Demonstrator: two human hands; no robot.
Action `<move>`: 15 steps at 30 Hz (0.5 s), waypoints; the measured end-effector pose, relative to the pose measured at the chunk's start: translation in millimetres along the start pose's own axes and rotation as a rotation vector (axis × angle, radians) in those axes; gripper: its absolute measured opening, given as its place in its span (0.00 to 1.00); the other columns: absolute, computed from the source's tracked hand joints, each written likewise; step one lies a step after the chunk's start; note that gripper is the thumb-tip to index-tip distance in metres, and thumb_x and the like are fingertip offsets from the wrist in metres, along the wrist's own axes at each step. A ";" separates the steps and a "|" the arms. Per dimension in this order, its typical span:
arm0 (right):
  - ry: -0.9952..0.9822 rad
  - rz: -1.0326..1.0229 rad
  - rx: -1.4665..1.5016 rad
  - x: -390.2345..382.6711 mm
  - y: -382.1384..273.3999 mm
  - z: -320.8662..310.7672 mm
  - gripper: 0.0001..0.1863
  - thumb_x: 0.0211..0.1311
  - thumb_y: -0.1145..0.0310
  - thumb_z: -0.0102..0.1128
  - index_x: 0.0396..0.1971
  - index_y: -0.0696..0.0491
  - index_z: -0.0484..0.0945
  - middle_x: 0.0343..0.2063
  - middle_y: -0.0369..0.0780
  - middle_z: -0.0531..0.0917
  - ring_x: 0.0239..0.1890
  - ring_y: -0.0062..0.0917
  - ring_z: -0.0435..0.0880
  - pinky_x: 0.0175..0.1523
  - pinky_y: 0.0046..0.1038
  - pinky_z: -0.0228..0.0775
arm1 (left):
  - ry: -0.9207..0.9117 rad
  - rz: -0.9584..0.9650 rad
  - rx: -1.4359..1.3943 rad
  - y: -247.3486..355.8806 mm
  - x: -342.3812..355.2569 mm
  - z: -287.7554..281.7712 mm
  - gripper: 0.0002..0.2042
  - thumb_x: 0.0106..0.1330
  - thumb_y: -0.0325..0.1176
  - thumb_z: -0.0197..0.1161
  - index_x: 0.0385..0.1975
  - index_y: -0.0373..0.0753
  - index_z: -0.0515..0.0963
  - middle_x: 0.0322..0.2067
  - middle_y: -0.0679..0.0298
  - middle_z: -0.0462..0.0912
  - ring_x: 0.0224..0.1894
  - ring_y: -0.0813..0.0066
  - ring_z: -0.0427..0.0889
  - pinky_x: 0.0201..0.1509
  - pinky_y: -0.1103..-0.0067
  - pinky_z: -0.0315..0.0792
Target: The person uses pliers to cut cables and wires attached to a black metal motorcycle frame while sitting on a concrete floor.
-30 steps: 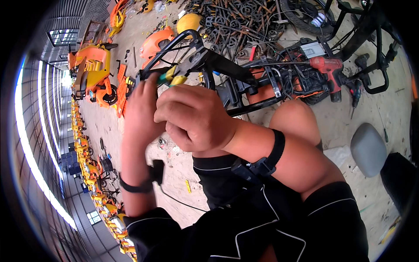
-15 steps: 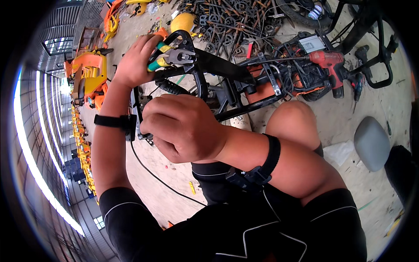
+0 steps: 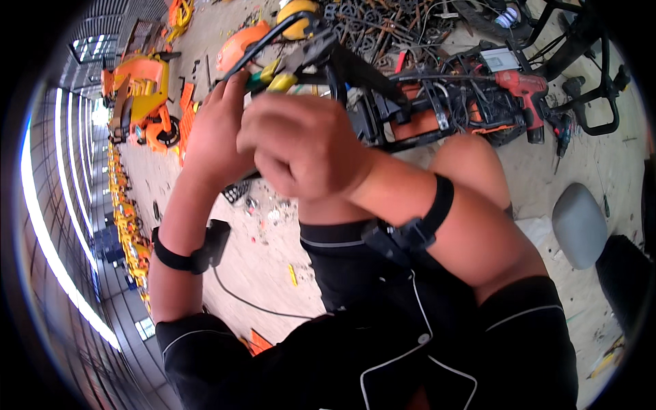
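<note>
Head view: now bringing left hand (image 3: 215, 140), grip pinching green-and-yellow-handled metal pliers (image 3: 305, 57), nearer tightly curled right hand (image 3: 307, 140), contents hidden, placing both near black tubular metal frame (image 3: 372, 80).

Pliers (image 3: 295, 61), yellow-and-green handles, metal head tilted away up-right, handles at left hand (image 3: 217, 137), just beyond right hand (image 3: 304, 143), head overlapping black frame (image 3: 372, 78) in view.

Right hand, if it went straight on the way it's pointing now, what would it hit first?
Most likely the left hand, which lies just ahead of the right hand in the picture. Depth is unclear, though: the right hand looks nearer the camera and might pass over it.
</note>
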State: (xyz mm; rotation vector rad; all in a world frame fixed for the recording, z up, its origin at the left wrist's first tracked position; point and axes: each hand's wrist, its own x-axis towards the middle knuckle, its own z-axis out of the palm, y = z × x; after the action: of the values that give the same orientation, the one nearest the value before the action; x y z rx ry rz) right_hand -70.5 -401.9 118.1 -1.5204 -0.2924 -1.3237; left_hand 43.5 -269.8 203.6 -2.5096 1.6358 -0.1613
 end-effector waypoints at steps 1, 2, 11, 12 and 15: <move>0.065 -0.032 0.026 1.9 1.2 2.8 0.09 0.48 0.78 0.64 0.30 0.49 0.82 0.30 0.37 0.81 0.26 0.36 0.82 0.33 0.33 0.76 | -0.025 0.056 0.060 21.9 -3.9 -4.9 0.28 0.57 0.39 0.67 0.58 0.33 0.74 0.52 0.46 0.78 0.53 0.43 0.78 0.57 0.58 0.75; 0.095 -0.069 0.034 3.7 2.8 3.5 0.09 0.48 0.78 0.64 0.30 0.49 0.82 0.32 0.38 0.83 0.28 0.36 0.83 0.34 0.33 0.77 | -0.041 0.006 0.078 36.8 -9.5 -2.5 0.24 0.59 0.39 0.66 0.53 0.33 0.75 0.50 0.49 0.77 0.50 0.48 0.80 0.52 0.59 0.77; 0.008 -0.102 0.122 2.5 -29.6 -19.3 0.09 0.50 0.80 0.65 0.31 0.52 0.81 0.34 0.40 0.84 0.31 0.36 0.85 0.35 0.34 0.78 | 0.050 -0.206 0.046 77.1 -30.4 14.0 0.28 0.63 0.41 0.63 0.60 0.30 0.72 0.50 0.45 0.80 0.46 0.46 0.80 0.49 0.60 0.77; 0.021 -0.075 0.107 5.0 -29.1 -25.2 0.09 0.49 0.81 0.65 0.31 0.52 0.81 0.34 0.40 0.83 0.31 0.36 0.85 0.35 0.34 0.78 | 0.129 -0.096 0.052 74.2 -29.7 12.2 0.29 0.64 0.42 0.63 0.62 0.29 0.71 0.50 0.43 0.80 0.46 0.43 0.80 0.51 0.59 0.77; 0.051 -0.008 0.068 12.9 -19.7 -36.5 0.11 0.47 0.84 0.62 0.30 0.53 0.82 0.33 0.41 0.83 0.31 0.37 0.85 0.37 0.33 0.79 | -0.090 -0.192 0.000 40.1 -10.9 -5.6 0.33 0.60 0.37 0.67 0.66 0.31 0.69 0.53 0.45 0.80 0.54 0.42 0.79 0.58 0.58 0.75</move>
State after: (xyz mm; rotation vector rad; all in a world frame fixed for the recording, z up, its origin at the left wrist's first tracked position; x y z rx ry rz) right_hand -101.3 -428.4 133.4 -1.4278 -0.3083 -1.3434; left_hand 2.1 -276.2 201.8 -2.6301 1.3608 -0.0681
